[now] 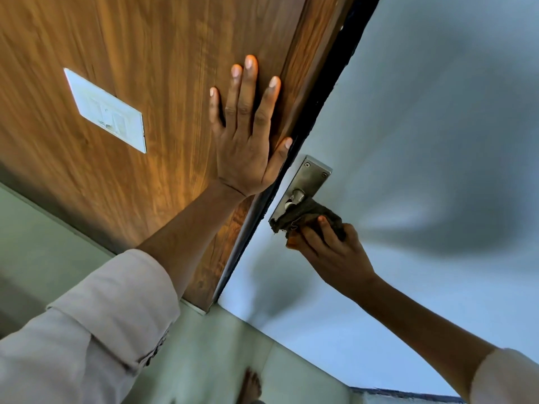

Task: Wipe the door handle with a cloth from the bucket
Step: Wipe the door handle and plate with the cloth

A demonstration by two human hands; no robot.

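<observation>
A steel door handle plate (309, 177) is screwed to the pale blue-grey door (423, 126), close to its edge. A dark brownish cloth (306, 215) is wrapped over the lever, which is mostly hidden; only its round base shows. My right hand (329, 252) grips the cloth from below and presses it onto the handle. My left hand (248, 132) lies flat with fingers spread on the wooden panel (145, 53) beside the door edge, holding nothing. The bucket is not in view.
A white switch plate (106, 110) is set in the wooden panel at left. A black seal strip (329, 83) runs between panel and door. Greenish floor tiles (210, 360) lie below, with a bare foot (250, 387) at the bottom edge.
</observation>
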